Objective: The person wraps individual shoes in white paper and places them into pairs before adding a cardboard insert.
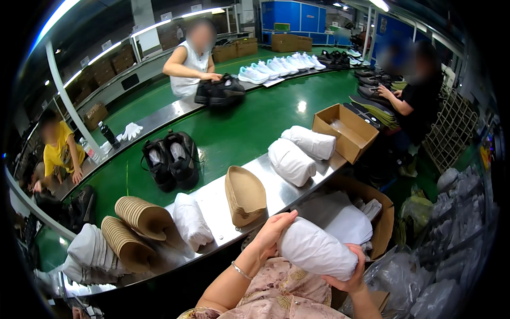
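A white paper-wrapped bundle (317, 248) is held in front of my chest, tilted down to the right. My left hand (277, 232) is closed around its upper left end, thumb along the top. Wrapped round the lower right end is my right hand (350, 274). What lies inside the paper is hidden. On the metal ledge before me are a nested stack of brown moulded card inserts (245, 198) and another white paper bundle (191, 220). Two more wrapped bundles (291, 161) lie farther right. Behind the held bundle, white paper sheets (340, 215) lie in a cardboard carton (387, 226).
A pair of black shoes (171, 160) stands on the green conveyor (228, 138). Rows of curved card inserts (130, 236) and white paper stacks (90, 252) fill the left ledge. An open brown box (348, 133) sits right. Several people work along the line; clear plastic bags (396, 276) are beside me.
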A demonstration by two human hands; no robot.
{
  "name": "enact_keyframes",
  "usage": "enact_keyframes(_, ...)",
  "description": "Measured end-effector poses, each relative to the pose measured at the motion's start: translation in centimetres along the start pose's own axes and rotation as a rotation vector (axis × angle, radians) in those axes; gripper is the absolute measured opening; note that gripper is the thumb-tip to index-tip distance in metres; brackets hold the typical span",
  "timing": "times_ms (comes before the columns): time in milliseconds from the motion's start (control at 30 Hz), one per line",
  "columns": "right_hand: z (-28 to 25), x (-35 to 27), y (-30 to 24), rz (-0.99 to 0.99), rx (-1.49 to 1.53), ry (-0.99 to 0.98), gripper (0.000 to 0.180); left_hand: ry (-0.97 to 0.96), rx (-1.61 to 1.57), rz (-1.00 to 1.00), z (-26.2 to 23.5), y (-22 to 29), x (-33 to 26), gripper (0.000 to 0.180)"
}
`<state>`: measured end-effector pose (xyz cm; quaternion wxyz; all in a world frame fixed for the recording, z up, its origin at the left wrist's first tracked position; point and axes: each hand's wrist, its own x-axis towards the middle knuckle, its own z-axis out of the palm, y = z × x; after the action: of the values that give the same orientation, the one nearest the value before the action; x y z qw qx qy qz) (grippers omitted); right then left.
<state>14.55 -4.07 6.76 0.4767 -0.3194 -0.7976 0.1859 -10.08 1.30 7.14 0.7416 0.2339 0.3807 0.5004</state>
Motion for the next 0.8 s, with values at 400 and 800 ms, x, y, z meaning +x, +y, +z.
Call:
enact_keyframes(400,0.4,-1.1,0.2,0.167,0.062,0.059,0.089,-0.085,-0.176,-0.087,1.4,2.0,0.1,0.032)
enact_keyframes(800,-0.6,6.1,5.1,0.490,0.463,0.353,0.072,0.204,0.696,0.250,0.1,9.4,5.6,0.069)
